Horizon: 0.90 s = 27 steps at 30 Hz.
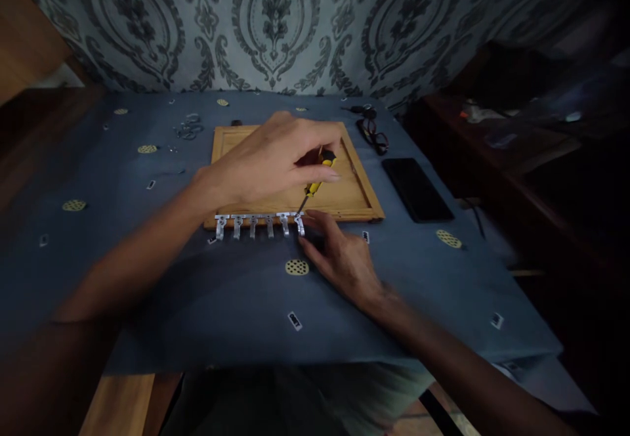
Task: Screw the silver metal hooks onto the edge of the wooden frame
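Note:
My left hand (275,157) is closed around a small screwdriver (315,183) with a yellow and black handle. Its shaft slants down to the left, with the tip at the rightmost metal hook (300,226). From the right, my right hand (347,262) pinches that same hook between thumb and forefinger. A row of several similar silver hooks (252,224) runs along the near edge of a framed wooden board (361,193), their ends sticking out toward me. My left hand and forearm cover much of the board's left and middle. The screw under the tip is too small to make out.
A black phone (417,190) lies right of the board, with dark-rimmed glasses (373,136) behind it. Loose small metal pieces (188,127) are scattered at the back left. Everything rests on a blue patterned tablecloth (236,318). A patterned curtain (275,29) hangs behind.

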{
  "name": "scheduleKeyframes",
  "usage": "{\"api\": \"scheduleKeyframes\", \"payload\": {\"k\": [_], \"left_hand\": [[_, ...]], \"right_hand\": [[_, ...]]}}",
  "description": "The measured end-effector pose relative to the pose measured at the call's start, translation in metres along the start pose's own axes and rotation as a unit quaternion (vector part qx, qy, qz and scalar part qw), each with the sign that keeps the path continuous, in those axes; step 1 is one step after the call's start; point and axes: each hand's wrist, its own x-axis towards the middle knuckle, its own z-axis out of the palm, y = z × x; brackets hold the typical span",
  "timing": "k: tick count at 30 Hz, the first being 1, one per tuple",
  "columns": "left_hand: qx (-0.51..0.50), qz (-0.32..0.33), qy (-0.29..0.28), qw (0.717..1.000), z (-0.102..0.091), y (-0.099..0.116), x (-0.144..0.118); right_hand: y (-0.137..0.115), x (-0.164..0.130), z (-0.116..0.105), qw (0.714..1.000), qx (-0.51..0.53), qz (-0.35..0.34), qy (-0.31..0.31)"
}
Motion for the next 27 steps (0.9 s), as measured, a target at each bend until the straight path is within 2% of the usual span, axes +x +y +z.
{"api": "scheduleKeyframes", "payload": {"k": [12, 20, 27], "left_hand": [[-0.054, -0.028, 0.068, 0.996, 0.012, -0.002, -0.012], [-0.065, 0.008, 0.096, 0.993, 0.016, -0.003, -0.019], [-0.066, 0.047, 0.157, 0.984, 0.025, -0.003, -0.020]], "right_hand": [[0.011, 0.003, 0.001, 0.997, -0.001, -0.073, 0.016], [0.011, 0.002, 0.002, 0.997, 0.009, -0.074, 0.031], [0.009, 0.001, 0.001, 0.998, 0.007, -0.060, 0.033]]}}
